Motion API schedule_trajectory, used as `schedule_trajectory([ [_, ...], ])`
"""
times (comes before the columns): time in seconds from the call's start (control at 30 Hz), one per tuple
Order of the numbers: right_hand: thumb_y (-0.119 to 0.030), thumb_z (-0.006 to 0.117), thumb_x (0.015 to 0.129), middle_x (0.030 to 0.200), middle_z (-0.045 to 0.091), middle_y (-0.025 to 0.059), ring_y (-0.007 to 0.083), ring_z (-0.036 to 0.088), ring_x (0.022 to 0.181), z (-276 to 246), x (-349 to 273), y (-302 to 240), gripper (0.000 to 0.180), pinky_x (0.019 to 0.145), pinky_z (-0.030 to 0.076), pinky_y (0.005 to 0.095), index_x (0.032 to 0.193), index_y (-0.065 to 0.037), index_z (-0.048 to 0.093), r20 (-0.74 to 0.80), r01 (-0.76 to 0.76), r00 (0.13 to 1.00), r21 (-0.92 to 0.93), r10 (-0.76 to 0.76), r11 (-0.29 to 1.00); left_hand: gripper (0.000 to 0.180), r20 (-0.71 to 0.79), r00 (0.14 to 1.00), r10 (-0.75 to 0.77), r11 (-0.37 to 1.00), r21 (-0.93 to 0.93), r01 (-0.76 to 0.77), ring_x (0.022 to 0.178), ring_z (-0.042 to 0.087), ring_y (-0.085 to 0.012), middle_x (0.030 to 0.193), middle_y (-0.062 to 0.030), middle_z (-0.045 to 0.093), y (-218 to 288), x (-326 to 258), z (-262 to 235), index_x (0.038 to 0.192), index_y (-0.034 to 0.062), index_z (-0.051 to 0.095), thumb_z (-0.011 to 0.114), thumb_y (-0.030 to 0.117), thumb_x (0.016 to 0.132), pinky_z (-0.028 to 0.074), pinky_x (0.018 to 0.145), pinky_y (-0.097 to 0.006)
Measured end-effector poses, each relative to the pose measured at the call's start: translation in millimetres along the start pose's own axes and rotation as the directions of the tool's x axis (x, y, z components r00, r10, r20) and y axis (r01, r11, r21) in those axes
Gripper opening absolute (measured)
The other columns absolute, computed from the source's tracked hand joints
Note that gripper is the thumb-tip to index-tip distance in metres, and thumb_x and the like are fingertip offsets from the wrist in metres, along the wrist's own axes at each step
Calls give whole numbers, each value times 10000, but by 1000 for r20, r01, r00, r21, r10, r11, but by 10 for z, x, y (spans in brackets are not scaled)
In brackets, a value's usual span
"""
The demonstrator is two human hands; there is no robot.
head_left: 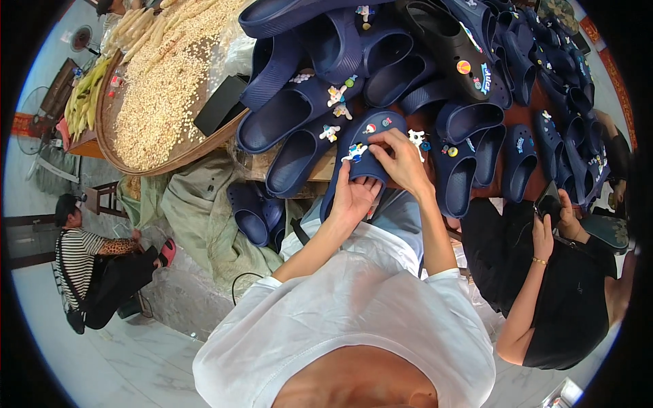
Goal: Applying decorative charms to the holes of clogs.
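A dark blue clog (382,127) sits at the table's near edge, its upper carrying small charms. My left hand (355,198) grips the clog from the near side, fingers inside its opening and thumb up against a white cartoon shoe charm (355,153). From the right, my right hand (403,160) reaches over the upper, thumb and forefinger closed together at that charm's edge. Just right of this hand lies a white, spotted charm (417,139). A blue clog with charms (456,178) stands farther right, and another blue clog (294,163) lies to the left.
Many blue clogs cover the table, with a black clog (445,47) among them. At the left are a round tray of corn kernels (146,129) and a black box (219,105). A person holding a phone (546,202) sits at my right; another person (88,265) sits far left.
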State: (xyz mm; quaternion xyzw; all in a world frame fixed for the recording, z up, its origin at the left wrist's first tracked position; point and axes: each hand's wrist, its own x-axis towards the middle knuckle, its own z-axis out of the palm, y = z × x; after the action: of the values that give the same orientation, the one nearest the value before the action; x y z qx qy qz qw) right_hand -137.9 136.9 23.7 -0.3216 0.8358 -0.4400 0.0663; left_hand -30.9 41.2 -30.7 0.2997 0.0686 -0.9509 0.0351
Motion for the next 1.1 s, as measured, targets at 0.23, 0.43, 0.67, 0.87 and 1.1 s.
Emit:
schedule_trajectory([
  [0.23, -390, 776, 687, 1045, 564, 117, 304, 520, 1031, 62, 69, -66, 476, 881, 428, 393, 1019, -66, 669, 172, 144, 980, -233, -105, 962, 322, 31, 999, -39, 999, -11, 39, 1270, 427, -259, 1272, -102, 498, 2, 86, -126, 1156, 80, 535, 546, 332, 956, 298, 1128, -462],
  [0.43, -356, 782, 671, 1029, 564, 114, 313, 529, 1023, 87, 147, -92, 442, 864, 433, 397, 986, -79, 641, 212, 83, 977, -247, -30, 965, 263, 77, 994, -73, 994, -76, 79, 1300, 391, -268, 1309, -128, 460, 67, 101, -139, 1156, 61, 506, 481, 264, 991, 280, 1139, -471],
  [0.67, -268, 744, 699, 1002, 575, 115, 302, 557, 1016, 82, 157, -5, 339, 841, 443, 389, 952, -68, 638, 176, 111, 982, -238, -70, 965, 316, 49, 998, -48, 996, -67, 51, 1303, 389, -265, 1309, -129, 462, 52, 115, -77, 1233, 50, 463, 477, 255, 993, 284, 1135, -470],
  [0.87, -242, 688, 775, 942, 581, 128, 305, 610, 844, 143, 175, 140, 272, 741, 480, 387, 930, -27, 632, -80, 140, 984, -228, -162, 963, 340, 65, 997, -39, 994, -102, 46, 1295, 403, -235, 1320, -91, 478, 52, 104, 74, 1235, 52, 481, 518, 270, 977, 275, 1144, -438],
  [1.1, -267, 639, 874, 959, 551, 164, 273, 635, 745, 5, -3, 488, 293, 683, 504, 384, 1029, -22, 601, -347, -218, 920, -65, 182, 974, 307, 20, 1000, -23, 996, -87, 25, 1244, 440, -264, 1250, -114, 511, 111, -38, 71, 1187, 41, 508, 555, 215, 939, 312, 1113, -445],
])
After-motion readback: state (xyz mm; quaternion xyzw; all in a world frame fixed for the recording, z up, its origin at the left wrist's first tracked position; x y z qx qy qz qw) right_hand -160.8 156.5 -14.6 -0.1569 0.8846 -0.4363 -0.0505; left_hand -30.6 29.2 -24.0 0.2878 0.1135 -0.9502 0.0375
